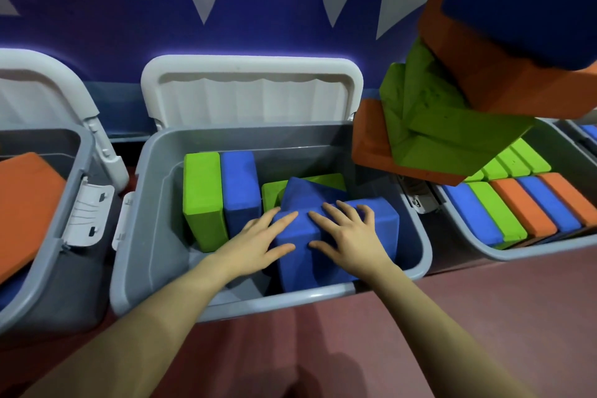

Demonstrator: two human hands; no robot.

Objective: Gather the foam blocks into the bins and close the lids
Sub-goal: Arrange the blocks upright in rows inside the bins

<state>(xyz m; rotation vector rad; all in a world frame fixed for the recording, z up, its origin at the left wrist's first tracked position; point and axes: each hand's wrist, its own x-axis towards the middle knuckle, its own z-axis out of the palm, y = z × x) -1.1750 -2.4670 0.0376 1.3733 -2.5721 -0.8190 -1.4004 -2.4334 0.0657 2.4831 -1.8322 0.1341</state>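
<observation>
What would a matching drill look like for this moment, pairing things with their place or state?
Things:
1. middle bin's lid
2. both hands
3. right bin
4. left bin

States:
A. holds neat rows of blocks
B. pressed flat on blue blocks
C. open, leaning on the wall
D. holds an orange block on top

Pairs: 1-C, 2-B, 3-A, 4-D

The one camera sits on my head, looking forward and steeply down into the open middle bin (pixel 416 249) close below me. Its wide angle also takes in the neighbouring bins at both edges, the blue wall (pixel 258 26) behind, and my forearms.
</observation>
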